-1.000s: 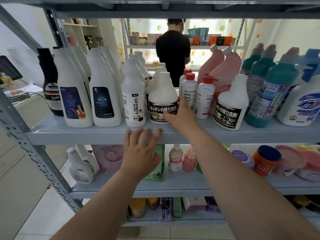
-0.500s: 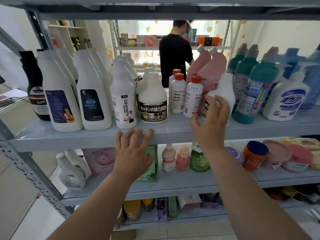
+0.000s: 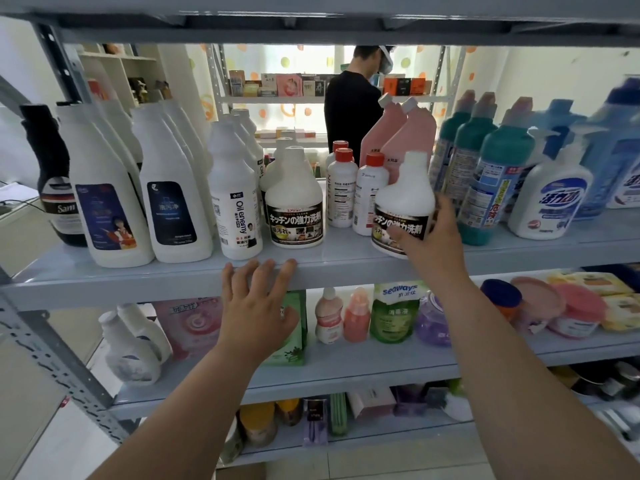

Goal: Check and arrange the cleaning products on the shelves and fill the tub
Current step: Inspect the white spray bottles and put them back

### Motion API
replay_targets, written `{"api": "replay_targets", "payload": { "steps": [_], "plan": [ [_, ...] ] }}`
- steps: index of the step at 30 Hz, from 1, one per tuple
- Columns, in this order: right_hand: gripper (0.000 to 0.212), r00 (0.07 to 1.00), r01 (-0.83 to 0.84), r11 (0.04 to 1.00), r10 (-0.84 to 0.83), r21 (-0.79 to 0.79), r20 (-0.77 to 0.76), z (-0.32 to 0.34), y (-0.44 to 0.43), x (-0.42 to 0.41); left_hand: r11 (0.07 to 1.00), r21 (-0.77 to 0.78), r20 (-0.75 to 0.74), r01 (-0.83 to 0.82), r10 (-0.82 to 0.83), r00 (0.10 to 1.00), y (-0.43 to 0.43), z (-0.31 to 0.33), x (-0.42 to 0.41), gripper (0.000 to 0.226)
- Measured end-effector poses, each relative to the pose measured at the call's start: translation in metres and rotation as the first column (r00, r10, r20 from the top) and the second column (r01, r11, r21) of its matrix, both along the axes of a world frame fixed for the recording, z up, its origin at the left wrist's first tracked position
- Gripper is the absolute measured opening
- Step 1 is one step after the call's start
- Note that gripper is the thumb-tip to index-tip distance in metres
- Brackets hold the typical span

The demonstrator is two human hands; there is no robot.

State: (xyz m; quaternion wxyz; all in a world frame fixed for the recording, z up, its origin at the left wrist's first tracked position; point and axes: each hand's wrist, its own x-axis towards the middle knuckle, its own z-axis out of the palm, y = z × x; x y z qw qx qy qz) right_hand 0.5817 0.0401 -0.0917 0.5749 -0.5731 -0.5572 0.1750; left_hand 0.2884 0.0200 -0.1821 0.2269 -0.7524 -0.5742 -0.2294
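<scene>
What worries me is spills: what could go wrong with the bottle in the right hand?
The white bottle is tilted near the shelf front edge; the right hand grips one side only, so it might slip off. It is close beside the red-capped bottle, which a nudge could topple.

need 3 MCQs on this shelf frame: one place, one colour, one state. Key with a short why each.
1. Where does the left hand rest?
A. on the front edge of the upper shelf
B. on a pink bottle
C. on the floor

2. What colour are the caps of the small white bottles mid-shelf?
A. blue
B. red
C. green

3. What is the right hand doing?
A. hanging empty
B. holding a teal bottle
C. gripping a black-label white bottle

Key:
1 A: its straight fingers lie over the shelf's front edge.
2 B: all three visible caps are red.
3 C: thumb crosses the label and fingers wrap the far side.
</scene>
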Motion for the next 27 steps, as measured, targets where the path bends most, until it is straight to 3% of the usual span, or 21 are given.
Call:
{"api": "replay_targets", "payload": {
  "steps": [8, 14, 18, 21, 27],
  "plan": [
    [0.080, 0.959, -0.279, 0.959, 0.277, -0.045, -0.053, -0.004, -0.004, -0.047, 0.999, 0.027, 0.012, 0.035, -0.035, 0.999, -0.004, 0.004, 0.000, 0.080],
    [0.080, 0.908, -0.418, 0.903, 0.420, -0.097, -0.003, 0.001, 0.001, -0.084, 0.996, 0.041, 0.010, 0.079, -0.080, 0.997, -0.005, 0.005, -0.005, 0.071],
    [0.065, 0.902, -0.420, 0.906, 0.424, -0.060, 0.080, 0.000, 0.005, -0.107, 0.987, 0.098, 0.013, 0.129, -0.131, 0.991, -0.003, 0.001, -0.009, 0.061],
    [0.072, 0.913, -0.395, 0.918, 0.397, -0.033, 0.097, -0.003, 0.006, -0.115, 0.973, 0.143, 0.016, 0.182, -0.186, 0.982, -0.002, -0.001, -0.012, 0.061],
    [0.070, 0.920, -0.376, 0.926, 0.378, -0.040, 0.106, 0.001, 0.005, -0.124, 0.977, 0.090, -0.007, 0.195, -0.195, 0.981, -0.005, 0.006, -0.016, 0.080]
  ]
}}
